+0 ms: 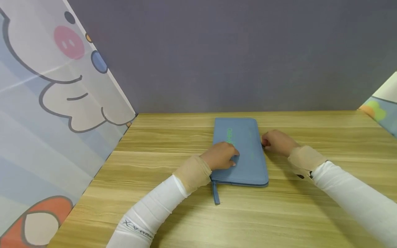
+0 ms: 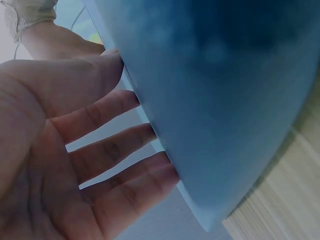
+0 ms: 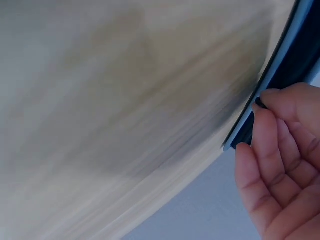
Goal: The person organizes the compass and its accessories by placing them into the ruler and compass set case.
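A flat blue zip case (image 1: 245,132) with green lettering lies on the wooden table, a short blue strap (image 1: 215,193) hanging from its near left corner. My left hand (image 1: 220,155) rests on its cover, partly covering the lettering. In the left wrist view, the extended fingertips (image 2: 170,172) press against the blue surface. At the case's right side, my right hand (image 1: 279,143) pinches a small dark zipper pull (image 3: 260,103) between thumb and forefinger. The right wrist view shows the dark zip edge (image 3: 245,136) of the case beside those fingers.
The wooden table (image 1: 149,165) runs back to a grey upright panel (image 1: 235,58). On the left stands a cartoon-printed wall (image 1: 28,117); another printed panel (image 1: 383,110) rises at the right edge.
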Demonstrator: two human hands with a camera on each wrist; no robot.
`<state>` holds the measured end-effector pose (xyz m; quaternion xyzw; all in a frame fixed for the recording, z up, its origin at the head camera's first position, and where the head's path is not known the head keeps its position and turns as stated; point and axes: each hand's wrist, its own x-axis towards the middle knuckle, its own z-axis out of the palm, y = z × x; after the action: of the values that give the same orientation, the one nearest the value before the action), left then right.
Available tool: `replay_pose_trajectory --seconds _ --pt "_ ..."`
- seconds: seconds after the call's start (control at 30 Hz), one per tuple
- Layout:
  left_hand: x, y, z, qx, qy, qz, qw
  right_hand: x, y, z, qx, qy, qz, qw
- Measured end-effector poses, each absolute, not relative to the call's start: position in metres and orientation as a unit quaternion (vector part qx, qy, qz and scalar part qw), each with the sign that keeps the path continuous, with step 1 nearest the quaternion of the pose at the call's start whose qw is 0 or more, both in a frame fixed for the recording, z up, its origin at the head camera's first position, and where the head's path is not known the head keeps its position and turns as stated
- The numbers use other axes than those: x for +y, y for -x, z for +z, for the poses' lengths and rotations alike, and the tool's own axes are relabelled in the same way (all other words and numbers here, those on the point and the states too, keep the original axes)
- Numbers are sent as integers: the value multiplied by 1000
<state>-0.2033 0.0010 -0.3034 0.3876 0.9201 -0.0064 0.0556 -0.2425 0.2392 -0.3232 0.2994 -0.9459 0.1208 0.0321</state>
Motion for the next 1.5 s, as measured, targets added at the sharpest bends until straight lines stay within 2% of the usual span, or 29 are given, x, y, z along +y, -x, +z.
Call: replay_pose_trajectory --seconds 0.67,1.5 --pt "2 204 -308 922 -383 -7 59 243 196 -329 -935 -330 124 28" --pt "1 203 -308 921 -384 -11 62 238 139 -336 -917 -355 179 -6"
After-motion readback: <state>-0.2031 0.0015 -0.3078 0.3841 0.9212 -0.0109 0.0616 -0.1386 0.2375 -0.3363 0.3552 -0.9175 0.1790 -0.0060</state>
